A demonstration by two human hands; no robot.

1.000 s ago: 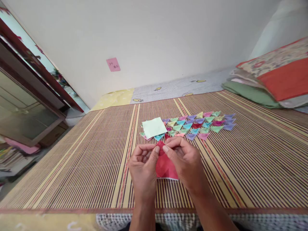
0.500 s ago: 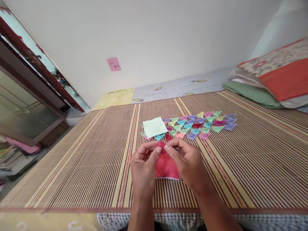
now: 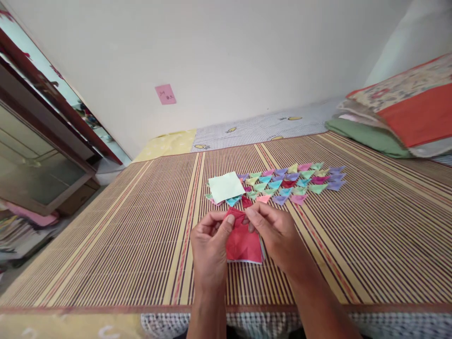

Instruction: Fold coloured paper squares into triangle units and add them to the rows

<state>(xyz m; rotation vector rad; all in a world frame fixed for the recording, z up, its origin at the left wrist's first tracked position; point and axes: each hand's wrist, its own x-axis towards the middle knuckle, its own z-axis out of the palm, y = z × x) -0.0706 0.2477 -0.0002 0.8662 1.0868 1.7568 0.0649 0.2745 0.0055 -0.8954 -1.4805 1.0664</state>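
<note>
Between thumb and fingers, my left hand point(image 3: 212, 245) pinches a small folded piece of red paper point(image 3: 236, 214). The fingers of my right hand point(image 3: 277, 235) are closed at its right corner. Under both hands, a short stack of red paper squares point(image 3: 244, 247) lies on the striped mat point(image 3: 134, 235), with pale edges showing at its lower right. Just beyond my fingertips are rows of small folded paper pieces point(image 3: 289, 184) in many colours. A pale green paper sheet point(image 3: 226, 187) covers part of their left end.
Folded bedding point(image 3: 416, 117) is piled at the back right of the bed. A pink note point(image 3: 165, 94) is stuck on the white wall point(image 3: 247, 56) behind. To the left, a glass-panelled cabinet point(image 3: 38, 155) stands beyond the mat's edge, near stacked papers point(image 3: 17, 230).
My right hand's thumb and finger have slid to the right corner of the folded red paper, so more of its flat face shows. My left hand keeps its pinch almost in place.
</note>
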